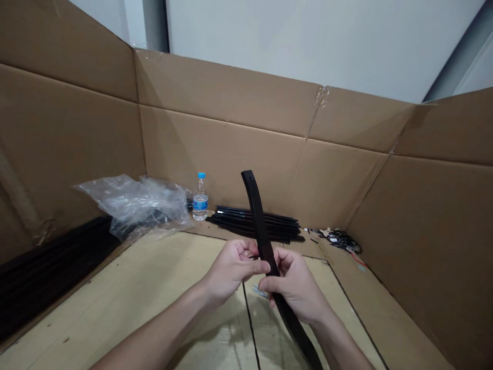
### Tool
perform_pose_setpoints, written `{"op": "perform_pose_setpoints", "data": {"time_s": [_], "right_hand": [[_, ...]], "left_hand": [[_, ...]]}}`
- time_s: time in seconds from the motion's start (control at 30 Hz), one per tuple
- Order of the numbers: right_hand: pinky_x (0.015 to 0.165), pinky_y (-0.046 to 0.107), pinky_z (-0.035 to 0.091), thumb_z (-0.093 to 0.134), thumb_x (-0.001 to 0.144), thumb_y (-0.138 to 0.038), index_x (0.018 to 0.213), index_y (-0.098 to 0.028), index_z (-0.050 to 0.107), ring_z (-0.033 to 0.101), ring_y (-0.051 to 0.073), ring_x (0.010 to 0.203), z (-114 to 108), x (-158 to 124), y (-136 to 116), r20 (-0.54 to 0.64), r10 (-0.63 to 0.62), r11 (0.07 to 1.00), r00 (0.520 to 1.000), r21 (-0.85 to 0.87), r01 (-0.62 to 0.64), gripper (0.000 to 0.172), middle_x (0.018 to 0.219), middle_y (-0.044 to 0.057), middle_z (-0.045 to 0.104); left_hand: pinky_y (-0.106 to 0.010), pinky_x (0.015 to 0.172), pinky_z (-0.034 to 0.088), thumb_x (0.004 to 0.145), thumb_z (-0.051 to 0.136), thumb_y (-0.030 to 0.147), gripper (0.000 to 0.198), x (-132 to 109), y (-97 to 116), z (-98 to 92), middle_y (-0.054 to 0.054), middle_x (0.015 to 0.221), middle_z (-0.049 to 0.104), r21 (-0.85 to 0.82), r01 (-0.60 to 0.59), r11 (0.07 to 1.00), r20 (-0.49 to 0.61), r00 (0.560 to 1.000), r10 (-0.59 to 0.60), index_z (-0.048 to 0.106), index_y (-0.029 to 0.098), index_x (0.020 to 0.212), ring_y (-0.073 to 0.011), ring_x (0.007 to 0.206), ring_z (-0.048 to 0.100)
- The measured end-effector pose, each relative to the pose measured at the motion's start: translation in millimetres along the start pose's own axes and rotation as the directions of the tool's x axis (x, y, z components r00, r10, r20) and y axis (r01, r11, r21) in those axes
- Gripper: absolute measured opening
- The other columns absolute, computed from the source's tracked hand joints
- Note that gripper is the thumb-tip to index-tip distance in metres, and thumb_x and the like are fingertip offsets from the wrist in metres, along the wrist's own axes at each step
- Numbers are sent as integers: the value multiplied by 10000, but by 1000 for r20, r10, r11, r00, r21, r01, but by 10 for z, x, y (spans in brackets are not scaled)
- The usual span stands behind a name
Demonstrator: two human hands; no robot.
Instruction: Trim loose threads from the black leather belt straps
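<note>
The right hand [296, 288] pinches a curved black strip [259, 221], which runs up and away past the curled left hand [234, 270]; whether that hand grips it, I can't tell. Beyond lies a bundle of black strips [256, 224].

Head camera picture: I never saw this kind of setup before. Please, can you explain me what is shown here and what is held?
This picture comes from a camera worn on a person's head, looking forward and down. No machine is here: the left hand and right hand are bare and hold a long, curved black strip with a hole near its top end. Cardboard walls surround a pale board surface. Behind lie a bundle of black strips, a water bottle and a clear plastic bag.
</note>
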State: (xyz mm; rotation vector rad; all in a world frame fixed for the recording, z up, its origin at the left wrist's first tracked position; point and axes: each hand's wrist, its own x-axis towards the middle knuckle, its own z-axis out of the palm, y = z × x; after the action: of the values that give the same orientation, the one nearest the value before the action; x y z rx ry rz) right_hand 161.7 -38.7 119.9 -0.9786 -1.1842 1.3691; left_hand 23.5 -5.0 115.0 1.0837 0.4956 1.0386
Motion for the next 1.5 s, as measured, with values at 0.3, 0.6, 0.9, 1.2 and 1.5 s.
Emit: {"op": "perform_pose_setpoints", "data": {"time_s": [0.3, 0.6, 0.9, 1.2, 1.5], "right_hand": [[393, 171, 435, 765, 724, -407, 808, -170, 507, 565, 86, 380, 21, -78, -105, 186, -38, 999, 982, -5, 39, 361, 563, 22, 701], [380, 169, 334, 578, 868, -507, 746, -144, 562, 463, 61, 365, 47, -71, -20, 45, -76, 996, 996, 58, 73, 383, 514, -1, 613], [576, 218, 467, 707, 799, -407, 732, -153, 597, 604, 108, 586, 44, -50, -31, 62, -129, 980, 990, 161, 118, 284, 721, 43, 701], [531, 208, 476, 813, 693, -319, 945, -159, 718, 554, 77, 536, 4, 18, 18, 64, -128, 978, 990, 175, 115, 314, 720, 5, 677], [406, 198, 507, 798, 712, -286, 777, -188, 472, 643, 121, 487, 20, -55, -16, 205, -76, 990, 976, 132, 49, 347, 691, 6, 705]], "left_hand": [[-199, 430, 211, 504, 874, 322, 421, 14, 8, -98, 44, 531, 509, -2, 22, 1000, 21, 1000, -22, 525, 151, 665, -69, 439, 426], [-201, 426, 123, 524, 870, 375, 476, 3, 2, -61, 91, 485, 420, -28, -14, 999, -22, 1000, 14, 459, 164, 638, -15, 396, 242], [-190, 416, 151, 609, 820, 440, 452, 35, 36, -89, 71, 411, 465, 41, -103, 994, -118, 987, 107, 463, 163, 611, -30, 376, 303], [-230, 518, 446, 420, 913, 254, 466, 39, 74, -61, 24, 567, 626, 23, -125, 992, -103, 987, 127, 509, 157, 632, -120, 506, 569], [-196, 404, 295, 491, 879, 336, 396, 4, 66, -62, 0, 546, 606, 28, -39, 999, 27, 999, 39, 578, 127, 642, -90, 411, 503]]}}
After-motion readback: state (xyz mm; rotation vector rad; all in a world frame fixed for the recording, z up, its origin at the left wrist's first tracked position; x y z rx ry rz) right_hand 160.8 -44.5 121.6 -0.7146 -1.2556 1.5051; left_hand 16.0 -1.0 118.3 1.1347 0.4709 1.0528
